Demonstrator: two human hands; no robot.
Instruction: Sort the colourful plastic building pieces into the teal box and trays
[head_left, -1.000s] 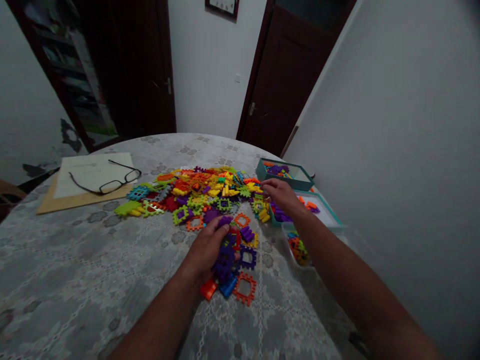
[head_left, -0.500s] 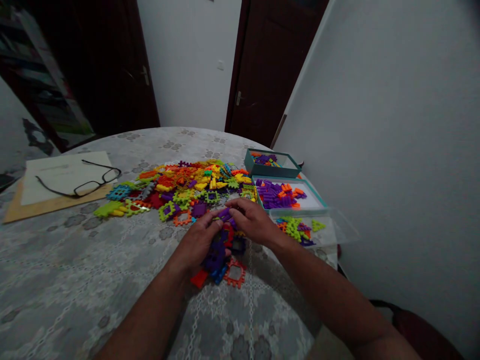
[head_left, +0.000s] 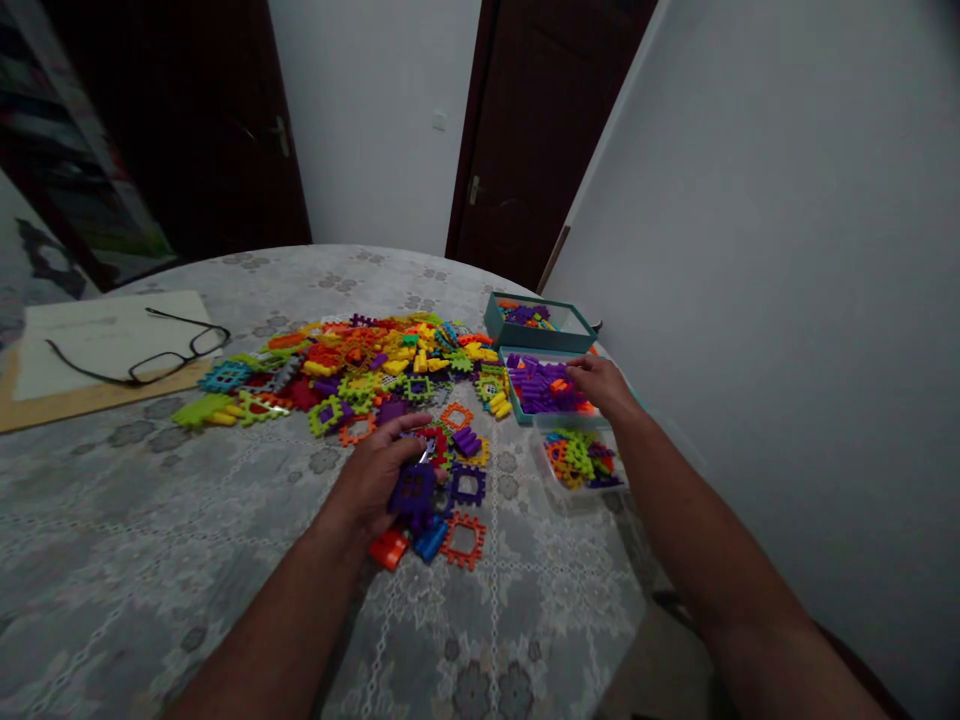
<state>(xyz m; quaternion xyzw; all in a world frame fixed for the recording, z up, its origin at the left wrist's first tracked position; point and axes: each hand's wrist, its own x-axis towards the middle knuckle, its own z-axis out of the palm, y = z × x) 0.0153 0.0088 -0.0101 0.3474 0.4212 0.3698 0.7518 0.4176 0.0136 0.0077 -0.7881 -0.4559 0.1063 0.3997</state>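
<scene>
A wide heap of coloured plastic building pieces (head_left: 360,365) lies on the round table (head_left: 150,520). My left hand (head_left: 375,475) is closed on a clump of joined purple pieces (head_left: 414,492) near the table's front. Red, blue and orange pieces (head_left: 431,540) lie just below it. My right hand (head_left: 600,385) reaches over the teal tray of purple and orange pieces (head_left: 544,388), fingers curled at its right side; whether it holds a piece is hidden.
A second teal tray (head_left: 534,322) stands behind the first. A clear tub of mixed pieces (head_left: 579,460) sits by the table's right edge. Black glasses (head_left: 142,350) rest on paper over a board (head_left: 75,395) at the left. Dark doors stand beyond.
My right hand has left the clump at my left hand and moved right, over the teal tray. My left hand keeps the purple clump.
</scene>
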